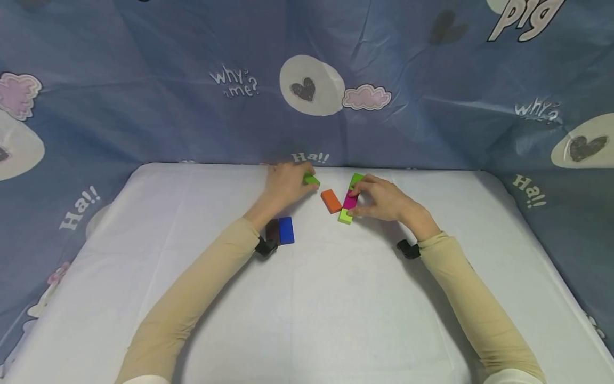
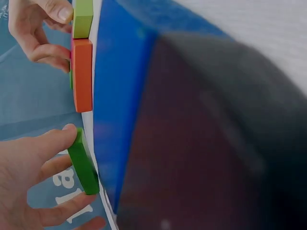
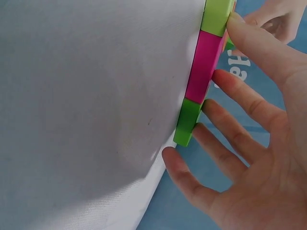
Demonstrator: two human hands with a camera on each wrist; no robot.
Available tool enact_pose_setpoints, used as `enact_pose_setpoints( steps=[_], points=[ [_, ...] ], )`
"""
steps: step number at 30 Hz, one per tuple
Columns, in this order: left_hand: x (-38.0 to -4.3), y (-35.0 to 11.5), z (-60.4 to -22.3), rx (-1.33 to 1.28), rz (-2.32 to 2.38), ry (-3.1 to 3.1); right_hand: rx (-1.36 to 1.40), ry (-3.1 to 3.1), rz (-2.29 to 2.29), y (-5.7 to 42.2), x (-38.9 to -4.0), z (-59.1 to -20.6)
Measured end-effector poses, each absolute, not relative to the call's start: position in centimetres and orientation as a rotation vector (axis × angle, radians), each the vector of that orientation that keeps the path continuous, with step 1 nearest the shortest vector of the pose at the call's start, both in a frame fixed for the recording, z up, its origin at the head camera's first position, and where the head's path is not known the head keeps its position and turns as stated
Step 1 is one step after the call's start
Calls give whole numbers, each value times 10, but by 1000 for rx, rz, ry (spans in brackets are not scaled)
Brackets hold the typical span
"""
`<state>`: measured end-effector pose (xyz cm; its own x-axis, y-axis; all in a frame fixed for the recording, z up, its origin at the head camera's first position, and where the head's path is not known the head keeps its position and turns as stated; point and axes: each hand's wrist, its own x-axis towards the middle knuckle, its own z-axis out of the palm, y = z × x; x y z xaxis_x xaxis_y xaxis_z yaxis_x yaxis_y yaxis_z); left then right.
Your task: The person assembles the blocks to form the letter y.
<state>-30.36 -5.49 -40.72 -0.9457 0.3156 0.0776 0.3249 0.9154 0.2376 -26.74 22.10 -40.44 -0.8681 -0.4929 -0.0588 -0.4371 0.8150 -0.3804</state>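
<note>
My left hand pinches a green block between thumb and fingers, at the far side of the white table. To its right a short row runs lime block, magenta block, green end block, placed end to end. My right hand touches this row from the right: the thumb is at the lime block, other fingertips lie along the magenta and green ones, spread and fairly straight in the right wrist view. An orange block lies between the hands, its near end beside the row.
A blue block and a dark brown block lie side by side near my left wrist. Black wrist cameras sit on both wrists. A blue printed cloth hangs behind the white tabletop.
</note>
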Motion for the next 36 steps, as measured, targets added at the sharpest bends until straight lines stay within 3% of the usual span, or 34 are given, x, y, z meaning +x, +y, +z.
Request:
enact_pose_setpoints(
  steps=[36],
  points=[
    [-295, -32, -406, -639, -242, -3096, -725, 2836, -540, 222, -269, -404]
  ],
)
